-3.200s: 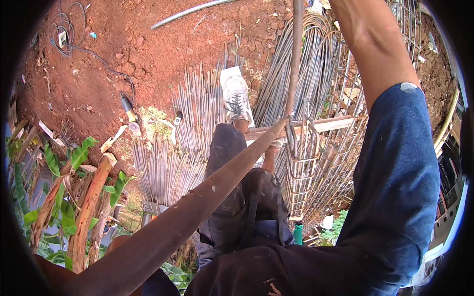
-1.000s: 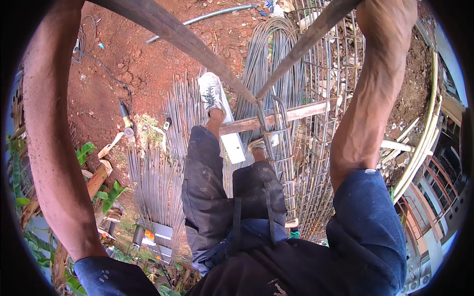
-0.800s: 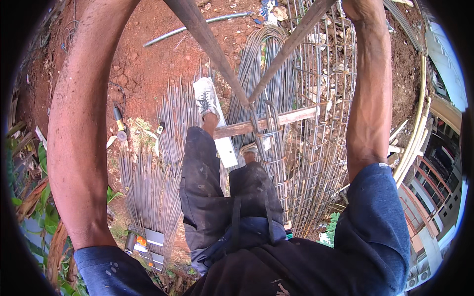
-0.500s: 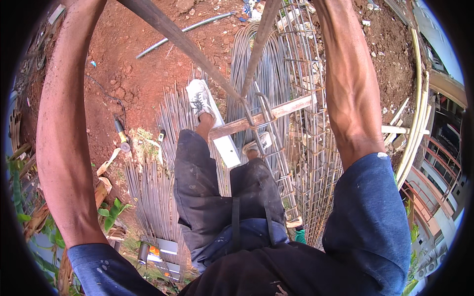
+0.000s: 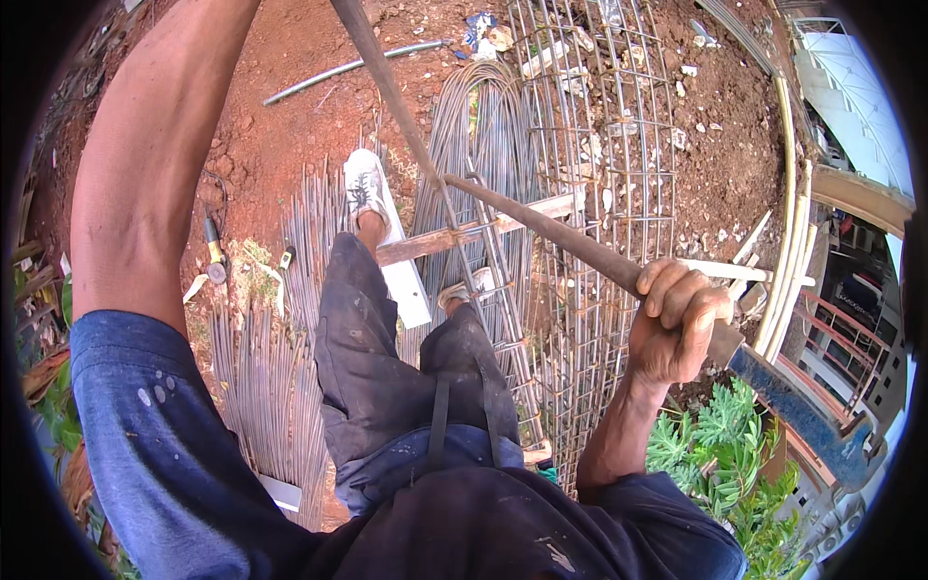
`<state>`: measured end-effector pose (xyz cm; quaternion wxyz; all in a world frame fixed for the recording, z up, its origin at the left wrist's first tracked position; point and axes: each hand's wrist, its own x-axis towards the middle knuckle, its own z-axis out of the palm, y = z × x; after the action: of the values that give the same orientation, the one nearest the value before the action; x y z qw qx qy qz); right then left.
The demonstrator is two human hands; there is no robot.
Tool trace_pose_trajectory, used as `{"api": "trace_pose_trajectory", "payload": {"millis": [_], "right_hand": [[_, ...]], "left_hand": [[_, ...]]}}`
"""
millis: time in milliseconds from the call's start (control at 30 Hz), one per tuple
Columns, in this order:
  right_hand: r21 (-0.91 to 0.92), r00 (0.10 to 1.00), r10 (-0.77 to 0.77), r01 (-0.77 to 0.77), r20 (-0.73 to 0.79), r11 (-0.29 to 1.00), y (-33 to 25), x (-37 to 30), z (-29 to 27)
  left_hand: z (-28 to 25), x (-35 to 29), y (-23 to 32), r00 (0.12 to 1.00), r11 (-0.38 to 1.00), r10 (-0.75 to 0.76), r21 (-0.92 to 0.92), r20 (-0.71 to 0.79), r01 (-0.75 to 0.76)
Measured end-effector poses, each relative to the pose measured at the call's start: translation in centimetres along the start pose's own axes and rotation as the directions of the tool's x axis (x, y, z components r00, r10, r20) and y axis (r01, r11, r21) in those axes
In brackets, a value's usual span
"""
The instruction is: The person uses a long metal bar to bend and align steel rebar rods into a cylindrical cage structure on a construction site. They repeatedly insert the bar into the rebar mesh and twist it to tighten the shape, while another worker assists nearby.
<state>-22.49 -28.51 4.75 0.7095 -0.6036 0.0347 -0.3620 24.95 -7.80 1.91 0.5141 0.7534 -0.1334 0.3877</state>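
My right hand point(image 5: 677, 324) is wrapped round a long, rusty metal bar point(image 5: 551, 227) at the right, fingers closed. Beyond the fist the bar carries a worn blue metal piece with a hooked, notched end point(image 5: 807, 416). A second long bar point(image 5: 387, 87) slopes down from the top edge and meets the first near a wooden crosspiece point(image 5: 454, 240) laid over bent steel rods point(image 5: 505, 290). My left forearm point(image 5: 155, 174) reaches up past the top edge, and the left hand is out of view.
My feet stand by a white board point(image 5: 406, 295). Bundles of thin steel rods point(image 5: 271, 387) and a tied rebar cage point(image 5: 599, 193) lie around. An angle grinder point(image 5: 215, 256) and a grey pipe point(image 5: 353, 70) lie on red soil. Leafy plants point(image 5: 720, 454) grow at lower right.
My right hand has come down into view at the right, swinging its bar from near upright to a slant toward the lower right. The other bar still slopes from the upper left.
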Motion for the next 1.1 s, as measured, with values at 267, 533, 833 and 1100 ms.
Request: {"api": "trace_pose_trajectory", "payload": {"millis": [267, 533, 833, 1100], "right_hand": [[0.02, 0.977, 0.089, -0.087, -0.192, 0.996, 3.0, 2.8, -0.1], [-0.09, 0.937, 0.186, -0.221, -0.297, 0.971, 5.2, 5.9, 2.6], [-0.078, 0.991, 0.13, -0.133, -0.04, 0.988, -0.5, 5.8, 2.9], [0.102, 0.968, 0.185, -0.203, 0.168, 0.974, -10.7, 8.3, 0.1]], "left_hand": [[0.9, 1.3, 2.0, 0.999, 0.998, 0.029, 0.047, 0.02, -0.03], [8.8, 0.9, 2.6, 0.992, 0.991, 0.126, 0.055, -0.027, -0.125], [14.7, -0.5, 2.8, 0.999, 0.997, -0.037, 0.065, -0.033, 0.039], [15.6, -0.4, 3.3, 0.998, 0.996, -0.064, 0.059, 0.005, 0.064]]}}
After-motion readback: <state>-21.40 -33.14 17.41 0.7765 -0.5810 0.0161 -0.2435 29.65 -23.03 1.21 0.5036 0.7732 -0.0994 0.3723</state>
